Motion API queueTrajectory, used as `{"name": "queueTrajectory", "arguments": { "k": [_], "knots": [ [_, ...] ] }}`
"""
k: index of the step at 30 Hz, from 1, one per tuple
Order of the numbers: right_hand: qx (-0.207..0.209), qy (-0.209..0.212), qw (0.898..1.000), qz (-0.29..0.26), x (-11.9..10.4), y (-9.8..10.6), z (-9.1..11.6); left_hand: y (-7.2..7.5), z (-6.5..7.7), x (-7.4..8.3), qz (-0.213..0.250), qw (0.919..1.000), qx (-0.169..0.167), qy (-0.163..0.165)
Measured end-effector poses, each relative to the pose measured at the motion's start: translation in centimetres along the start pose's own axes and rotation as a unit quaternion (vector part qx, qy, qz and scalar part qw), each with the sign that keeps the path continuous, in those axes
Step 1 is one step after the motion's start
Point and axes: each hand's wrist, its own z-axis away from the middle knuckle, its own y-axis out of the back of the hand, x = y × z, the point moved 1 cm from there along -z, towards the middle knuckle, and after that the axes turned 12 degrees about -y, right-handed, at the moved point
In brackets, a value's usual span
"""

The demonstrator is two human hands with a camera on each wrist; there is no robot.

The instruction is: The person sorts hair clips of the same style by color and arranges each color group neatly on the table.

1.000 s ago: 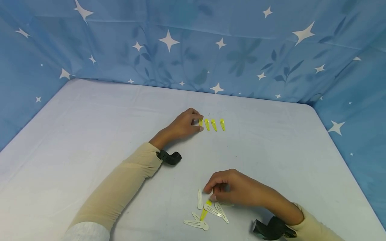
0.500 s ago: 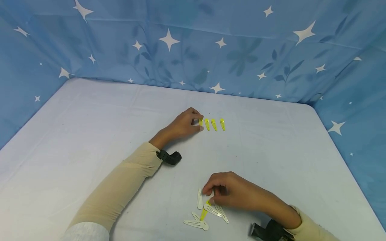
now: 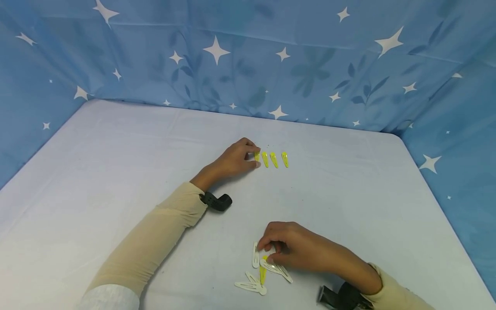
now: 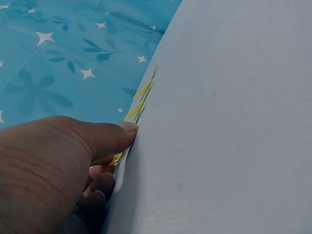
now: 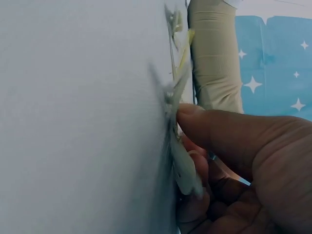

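Near the far side of the table my left hand (image 3: 233, 159) pinches a yellow snap hair clip (image 3: 257, 156) between thumb and fingertips, at the left end of a short row. The other yellow hair clips (image 3: 274, 159) of that row lie to its right. Closer to me, my right hand (image 3: 296, 246) is bent over a loose pile of white hair clips (image 3: 249, 286). Its thumb touches one white hair clip (image 3: 271, 267); whether the fingers grip it is hidden. Under that clip lies a yellow hair clip (image 3: 263, 276). Another white clip (image 5: 183, 168) shows by the fingers in the right wrist view.
A white cloth (image 3: 116, 163) covers the table. Blue star-patterned curtains (image 3: 248, 60) stand along its back and sides. Each wrist carries a black camera mount (image 3: 218, 202).
My right hand has shifted slightly down and left at the pile. The yellow clip there has turned more upright, and the white clip by the thumb has moved a little. My left hand stays put.
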Motion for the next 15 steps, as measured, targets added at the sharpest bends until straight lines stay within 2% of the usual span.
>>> {"name": "queueTrajectory", "arguments": {
  "k": [8, 15],
  "knots": [
    [0.005, -0.017, 1.0, 0.004, -0.2, -0.1, 0.0, 0.0, 0.0, 0.1, 0.002, 1.0, 0.0, -0.001],
    [-0.017, -0.07, 0.996, 0.053, -1.1, -0.3, 0.2, 0.0, 0.1, 0.1, 0.002, 1.0, 0.001, 0.002]
  ]
}}
